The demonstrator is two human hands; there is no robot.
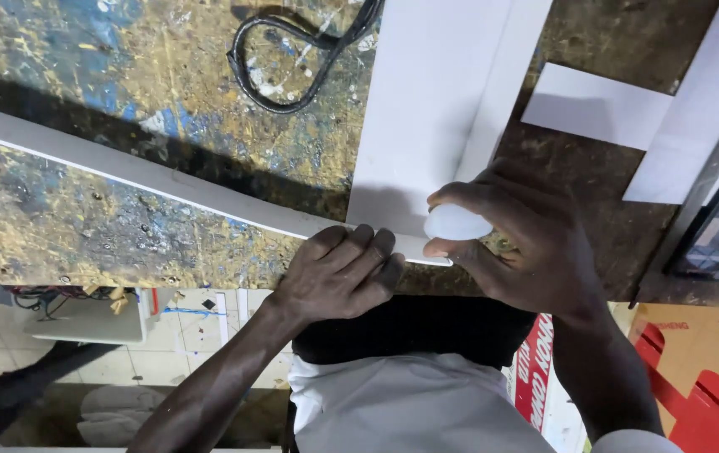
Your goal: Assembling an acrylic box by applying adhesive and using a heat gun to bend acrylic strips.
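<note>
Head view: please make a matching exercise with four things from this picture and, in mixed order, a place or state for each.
Things:
1. left hand
2. right hand
3. black cable
4. white strip

Places or states:
A. lies looped on the paint-stained bench
B. holds a small white bottle
C. runs slanted across the bench
D. presses flat where the white pieces meet

Pairs: 1-D, 2-B, 3-A, 4-C

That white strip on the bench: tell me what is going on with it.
A person stands at a paint-spattered workbench. Their left hand presses down on the near end of a long white strip, where it meets a wider white board. Their right hand holds a small white rounded object against that joint. A black cable and other white offcuts lie farther back.
</note>
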